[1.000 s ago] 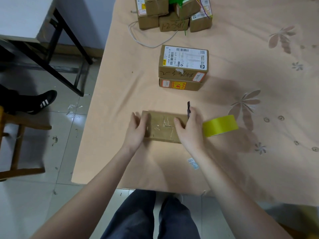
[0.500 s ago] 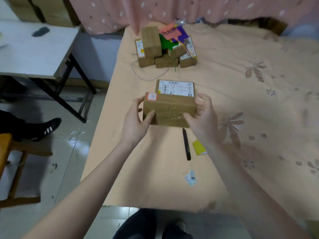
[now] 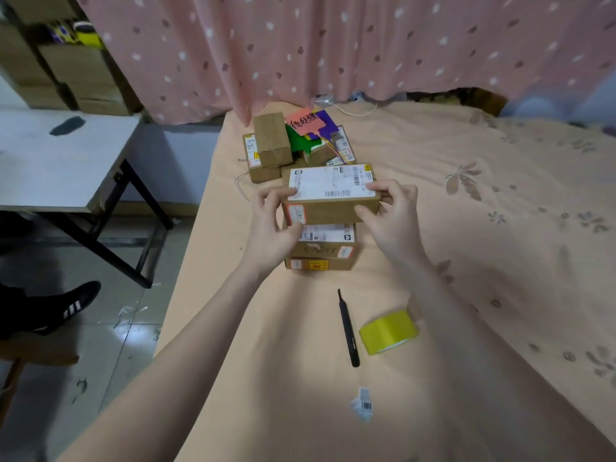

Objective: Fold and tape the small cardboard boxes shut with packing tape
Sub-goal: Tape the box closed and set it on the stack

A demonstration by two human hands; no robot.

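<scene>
Head view shows both hands at the centre of the frame holding one small cardboard box (image 3: 331, 198) by its ends, label side up. The left hand (image 3: 273, 225) curls round the left end, fingers over the top edge and thumb under the near face; the right hand (image 3: 393, 216) pinches the right end the same way. The box is raised just above a stack of two similar boxes (image 3: 321, 250) that sits on the peach tablecloth (image 3: 266, 361) — whether its underside touches the stack, I cannot tell.

My judgement is that this box is already closed and the step in hand is setting it aside on the finished stack. No open flap shows on it, though any tape on it is too faint to confirm.

The next move calls for lowering it squarely onto the stack, edges lined up so the pile does not lean, then letting go with both hands. After that another box is needed, probably from the heap of boxes (image 3: 273, 145) in the upper middle of the frame, beside the coloured paper cards (image 3: 308, 126). The yellow tape roll (image 3: 388, 331) and the black pen-like tool (image 3: 346, 326) lie below the stack towards the lower right, within reach of the right hand.
</scene>
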